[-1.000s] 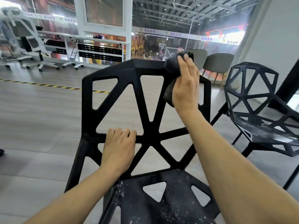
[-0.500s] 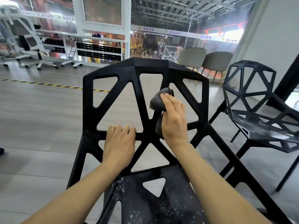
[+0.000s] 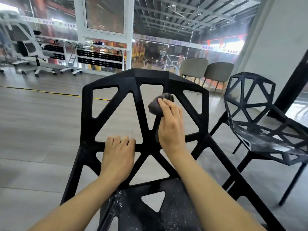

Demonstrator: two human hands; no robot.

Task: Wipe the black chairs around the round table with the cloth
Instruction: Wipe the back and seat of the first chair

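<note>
A black chair (image 3: 108,80) with a lattice backrest of triangular openings stands right in front of me, its seat speckled with white dust. My right hand (image 3: 170,129) grips a dark grey cloth (image 3: 157,105) and presses it against a slanted strut in the middle of the backrest. My left hand (image 3: 117,155) curls its fingers over the horizontal bar of the backrest, lower left of the cloth. A second black chair (image 3: 250,104) of the same design stands to the right, its seat dusty too.
Two grey upholstered chairs (image 3: 206,70) stand behind near a glass wall. White office chairs (image 3: 28,47) and white desks line the far left. A black and yellow tape line (image 3: 43,92) crosses the wooden floor. A dark slanted post (image 3: 293,77) rises at the right.
My right hand brought the cloth down from the backrest's top edge to the middle struts, then slightly back up the strut. My left hand kept its hold on the bar.
</note>
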